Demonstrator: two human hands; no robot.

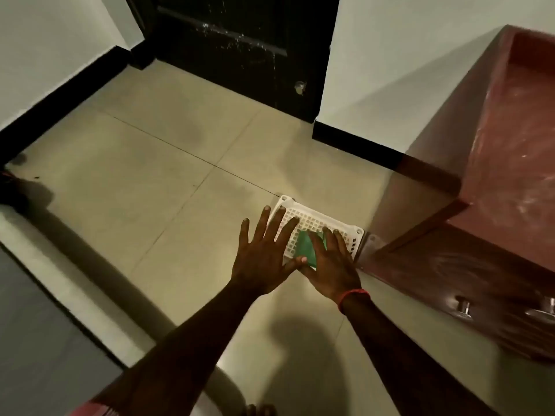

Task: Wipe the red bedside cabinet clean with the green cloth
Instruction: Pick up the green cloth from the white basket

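Reaching down toward the white basket (318,223) on the floor, both hands hover with fingers spread, so the step in hand is fetching the cloth, before any wiping. The green cloth (306,247) lies folded in the basket, at its near end. The right hand (330,265) is over it, grip open, fingers flat and splayed; whether the palm already touches the cloth I cannot tell, since the hand hides most of it. The left hand (264,250) is just left of the basket, grip open and empty. What shows of the cloth looks longer than wide, its long axis running from the basket's near edge up toward its far end. The red cabinet (495,175) stands just right of the basket, its top dusty. Next, the right fingers need to close on the cloth and carry it up to that top.
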